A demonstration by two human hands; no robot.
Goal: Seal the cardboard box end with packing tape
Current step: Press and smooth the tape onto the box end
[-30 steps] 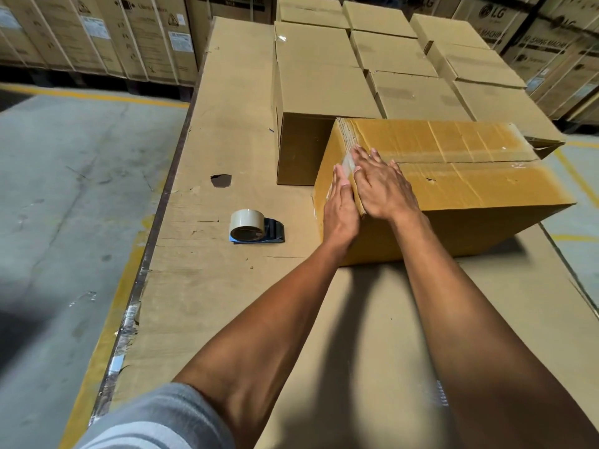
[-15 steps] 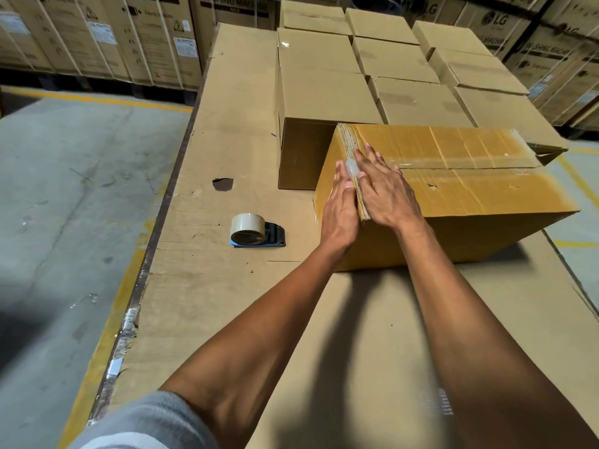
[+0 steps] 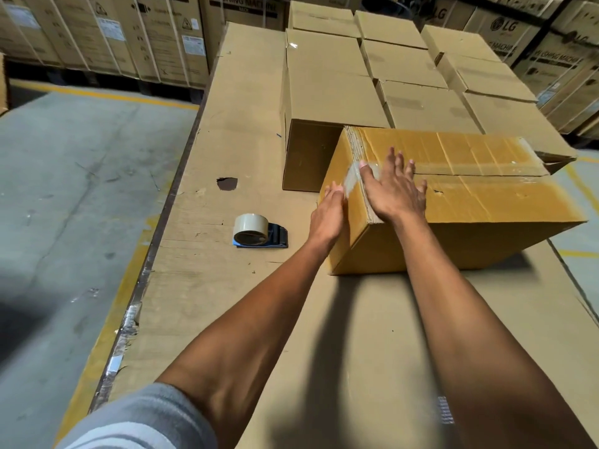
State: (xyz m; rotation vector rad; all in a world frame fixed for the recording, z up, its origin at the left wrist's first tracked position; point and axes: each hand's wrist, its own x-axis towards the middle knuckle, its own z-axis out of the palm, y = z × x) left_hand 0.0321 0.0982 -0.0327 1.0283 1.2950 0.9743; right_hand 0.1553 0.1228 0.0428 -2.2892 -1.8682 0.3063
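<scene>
A long yellow-brown cardboard box [image 3: 479, 202] lies on the cardboard-covered work surface [image 3: 227, 303], its left end facing me. A strip of clear tape [image 3: 351, 176] wraps over that end's top edge. My left hand [image 3: 327, 218] lies flat against the box's end face, fingers pointing up beside the tape. My right hand [image 3: 393, 189] rests flat on the box top, fingers spread, thumb on the tape. A tape roll in a blue dispenser [image 3: 257, 231] sits on the surface left of the box, untouched.
Several plain cardboard boxes [image 3: 330, 85] stand packed together behind the long box. Large appliance cartons [image 3: 129, 37] line the back. The surface's left edge [image 3: 152, 254] drops to a concrete floor [image 3: 64, 205] with yellow lines. A dark hole [image 3: 227, 183] marks the surface.
My right hand has slid further right along the box top, away from the end edge, with its fingers spreading. My left hand has stayed on the end face.
</scene>
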